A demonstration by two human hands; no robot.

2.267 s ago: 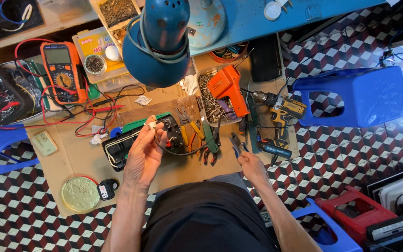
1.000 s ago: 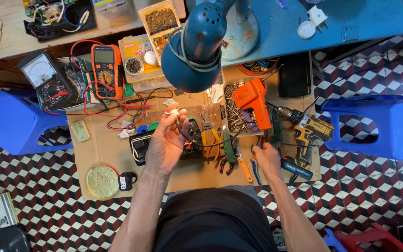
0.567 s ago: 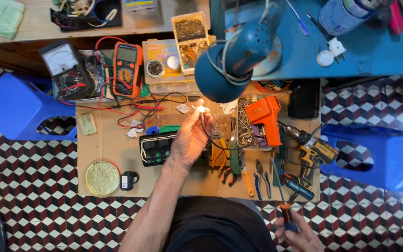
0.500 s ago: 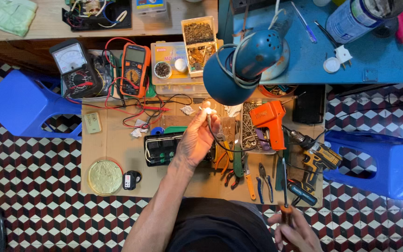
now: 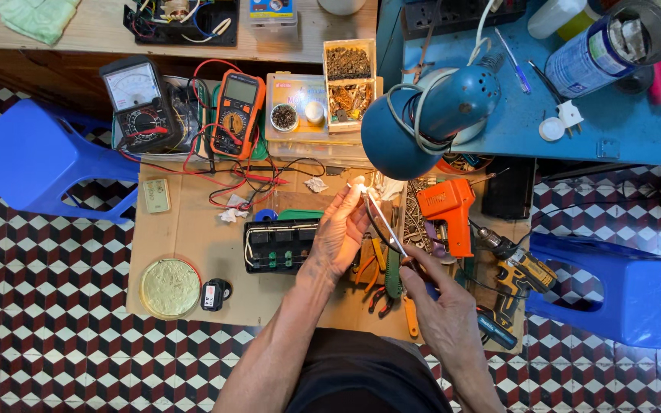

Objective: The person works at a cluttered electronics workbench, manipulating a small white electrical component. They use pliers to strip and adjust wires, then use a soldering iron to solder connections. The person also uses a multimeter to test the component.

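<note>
My left hand (image 5: 342, 233) is raised over the cardboard mat (image 5: 193, 237) and pinches a small pale part (image 5: 359, 182) at its fingertips, lit by the blue lamp (image 5: 422, 122). My right hand (image 5: 441, 306) grips a thin long tool (image 5: 384, 222) whose metal tip reaches up to that part. Beneath my left hand lies a black box with green parts (image 5: 278, 245). Pliers and cutters (image 5: 380, 279) lie between my two hands.
An orange multimeter (image 5: 235, 115) and an analog meter (image 5: 138, 103) with red and black leads sit at the back left. An orange glue gun (image 5: 447, 210), a cordless drill (image 5: 518, 279), a round tin (image 5: 170, 287) and blue stools (image 5: 40, 157) (image 5: 621, 283) surround the mat.
My right hand has come up from the lower right with the thin tool and brought its tip to the part in my left hand. The view has shifted left.
</note>
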